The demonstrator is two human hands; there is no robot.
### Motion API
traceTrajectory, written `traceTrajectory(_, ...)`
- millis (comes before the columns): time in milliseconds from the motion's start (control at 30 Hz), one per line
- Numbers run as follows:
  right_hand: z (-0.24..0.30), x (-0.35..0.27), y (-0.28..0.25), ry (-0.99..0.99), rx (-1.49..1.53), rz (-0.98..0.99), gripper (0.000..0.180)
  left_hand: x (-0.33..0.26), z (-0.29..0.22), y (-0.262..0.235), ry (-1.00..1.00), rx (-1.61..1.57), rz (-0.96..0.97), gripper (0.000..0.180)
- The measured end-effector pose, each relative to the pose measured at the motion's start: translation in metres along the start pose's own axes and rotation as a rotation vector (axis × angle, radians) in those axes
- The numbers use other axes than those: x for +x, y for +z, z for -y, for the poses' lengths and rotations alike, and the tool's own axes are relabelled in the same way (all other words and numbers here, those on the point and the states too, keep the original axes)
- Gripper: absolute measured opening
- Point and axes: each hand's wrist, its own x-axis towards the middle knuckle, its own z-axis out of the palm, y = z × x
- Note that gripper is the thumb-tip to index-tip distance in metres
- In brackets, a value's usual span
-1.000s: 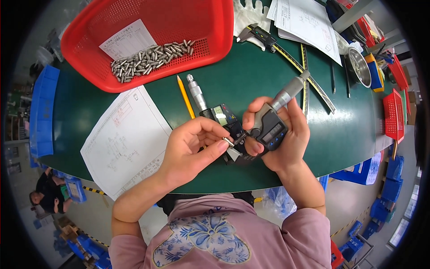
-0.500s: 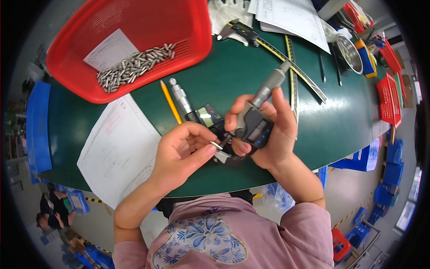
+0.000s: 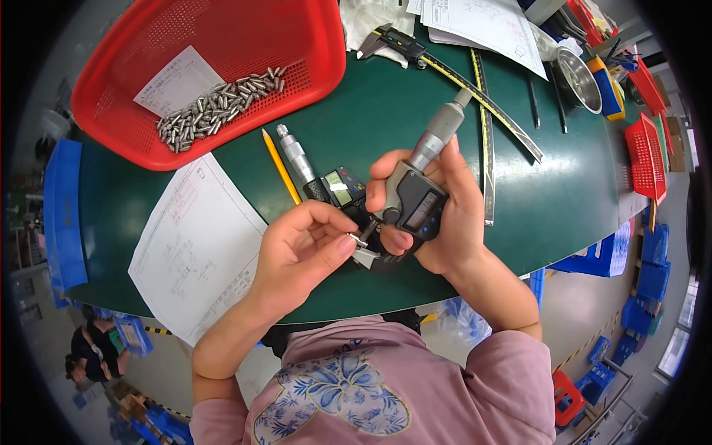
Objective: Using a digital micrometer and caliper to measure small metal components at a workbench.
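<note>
My right hand [image 3: 454, 222] is wrapped round a digital micrometer [image 3: 421, 202], its grey thimble pointing up and away to the right. Between thumb and forefinger, my left hand [image 3: 297, 248] pinches a small metal pin [image 3: 357, 240] at the micrometer's jaw. Whether both measuring faces touch the pin I cannot tell. Just beyond my hands a second digital micrometer [image 3: 340, 186] lies on the table, partly hidden by them. A yellow pencil [image 3: 281, 167] lies to its left. Many similar metal pins [image 3: 215, 108] lie heaped in a red plastic basket [image 3: 297, 96] at the far left.
On the green table [image 3: 549, 208], a drawing sheet [image 3: 196, 245] lies at the left. A digital caliper [image 3: 475, 95] crosses a steel rule [image 3: 487, 163] beyond my right hand. Papers [image 3: 482, 30], a white glove [image 3: 367, 26] and a metal bowl [image 3: 578, 80] stand farther back.
The micrometer has shifted slightly left and tilted a little in my right hand, its display turning more into view. My left hand keeps its pinch on the pin.
</note>
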Motion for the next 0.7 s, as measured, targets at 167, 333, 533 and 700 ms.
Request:
traceTrajectory(167,0.0010,-0.0001,-0.0008,0.004,0.022,0.026,0.064,0.0001,0.0009,0.0005,-0.002,0.000,0.007,0.014)
traceTrajectory(333,0.0010,0.0006,-0.0027,0.015,0.019,0.030,0.064,0.0008,-0.0011,0.0048,0.001,-0.004,0.009,0.015)
traceTrajectory(533,0.0006,0.0014,-0.0027,0.016,-0.008,0.019,0.065,0.0012,-0.0023,0.0024,0.008,0.020,-0.030,0.015)
traceTrajectory(700,-0.0001,0.0000,-0.0021,0.009,0.030,0.054,0.065,0.0005,-0.0030,0.0013,0.006,0.030,-0.009,0.014)
